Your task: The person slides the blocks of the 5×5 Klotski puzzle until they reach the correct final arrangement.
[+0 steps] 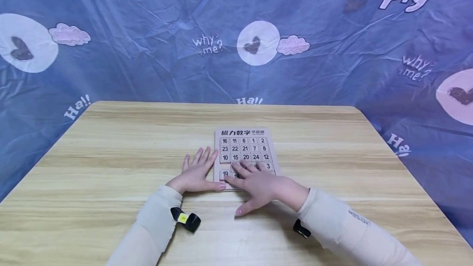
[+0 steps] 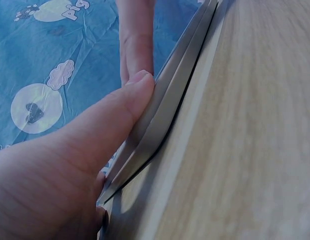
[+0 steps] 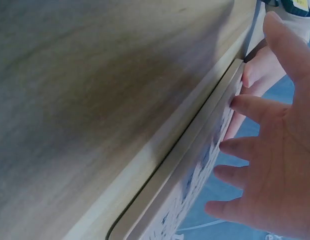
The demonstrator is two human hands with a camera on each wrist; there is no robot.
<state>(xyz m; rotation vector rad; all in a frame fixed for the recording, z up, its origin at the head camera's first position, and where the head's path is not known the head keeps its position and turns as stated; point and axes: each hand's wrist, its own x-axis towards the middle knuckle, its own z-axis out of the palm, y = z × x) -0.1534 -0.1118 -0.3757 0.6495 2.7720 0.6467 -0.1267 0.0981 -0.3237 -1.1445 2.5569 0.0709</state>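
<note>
A number sliding puzzle [image 1: 218, 134] with a pale board and square numbered tiles lies flat on the table. My left hand [image 1: 195, 176] rests along its left side, fingers extended, with the thumb on the lower left corner. Over the lower rows spreads my right hand [image 1: 261, 184], its index fingertip at the tile marked 19 [image 1: 225, 173] and its thumb held out above the table. Several lower tiles are hidden beneath that hand. A gap without a tile shows above the 19. In the right wrist view, the fingertips [image 3: 240, 102] reach the board's face.
The wood-grain table [image 1: 111, 155] extends around the board on all sides. A blue printed cloth [image 1: 166, 73] hangs behind and beside it. Each wrist carries a black camera, one on the left sleeve [image 1: 159, 212] and one on the right sleeve [image 1: 332, 212].
</note>
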